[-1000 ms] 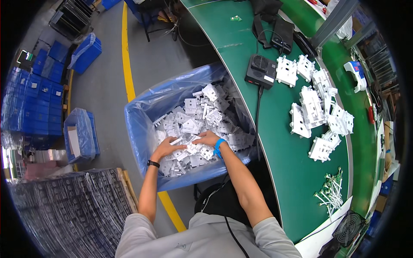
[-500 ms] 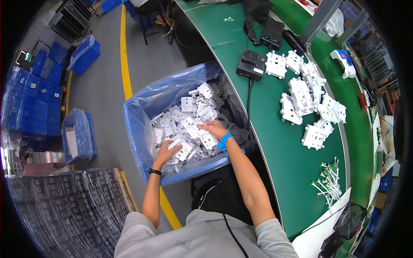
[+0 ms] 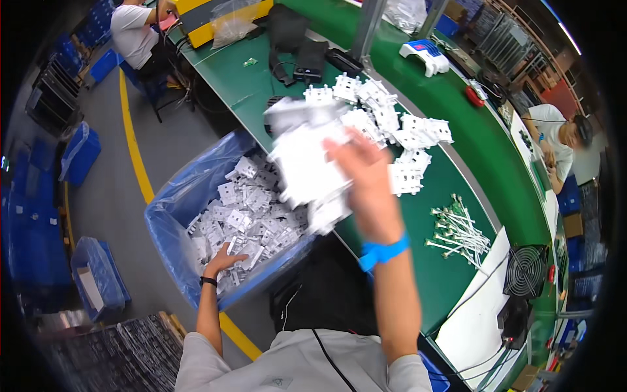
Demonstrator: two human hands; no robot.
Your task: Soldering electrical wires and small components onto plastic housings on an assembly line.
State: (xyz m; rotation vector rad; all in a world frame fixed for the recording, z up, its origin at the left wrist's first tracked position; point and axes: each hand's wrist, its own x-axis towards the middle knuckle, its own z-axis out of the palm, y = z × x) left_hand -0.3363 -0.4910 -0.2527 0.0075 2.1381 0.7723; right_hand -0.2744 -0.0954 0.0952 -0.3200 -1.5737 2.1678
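My right hand (image 3: 366,179), with a blue wristband, is closed on several white plastic housings (image 3: 310,160). They are raised between the bin and the green bench, smeared by motion. My left hand (image 3: 223,260) is inside the blue bin (image 3: 157,219), which is lined with clear plastic. Its fingers are apart and rest against the loose white plastic parts (image 3: 238,219) heaped there; the fingertips are partly hidden among them. On the green bench lies a group of similar white housings (image 3: 418,132), just beyond my right hand.
A bundle of white-sheathed leads with small green boards (image 3: 460,228) lies on the bench (image 3: 392,261). Behind are a black device (image 3: 310,62) and a white-and-blue gadget (image 3: 424,55). Two people sit at far left (image 3: 134,32) and right (image 3: 555,137). A round fan (image 3: 524,269) stands right.
My right hand has lifted out of the bin toward the bench, carrying several white housings. My left hand stays in the bin. The whole view has swung to the right.
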